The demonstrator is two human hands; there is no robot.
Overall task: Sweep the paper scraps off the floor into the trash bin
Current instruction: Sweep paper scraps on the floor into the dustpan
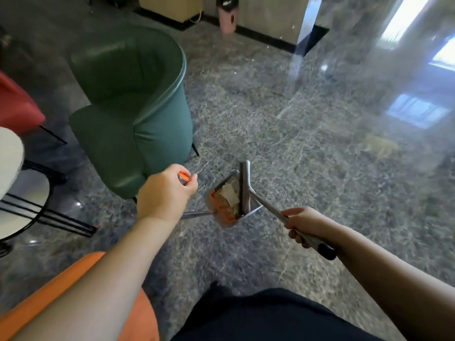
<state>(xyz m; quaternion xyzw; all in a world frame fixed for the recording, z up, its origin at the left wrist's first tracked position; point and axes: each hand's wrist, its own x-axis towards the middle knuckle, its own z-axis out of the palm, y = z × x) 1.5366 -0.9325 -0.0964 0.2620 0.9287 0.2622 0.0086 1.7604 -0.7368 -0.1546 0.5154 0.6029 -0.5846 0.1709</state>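
Your left hand (165,193) curled around the orange-tipped handle (184,177) of the dustpan (222,205), while your right hand (305,226) gripped the metal broom handle (290,223) near its black end. You held both above the grey marble floor (295,134), with the broom head (243,185) resting inside the pan against the paper scraps (230,194) collected there. Just left stood a green armchair (130,107). Well beyond it, by the far wall, was a pink trash bin (227,14).
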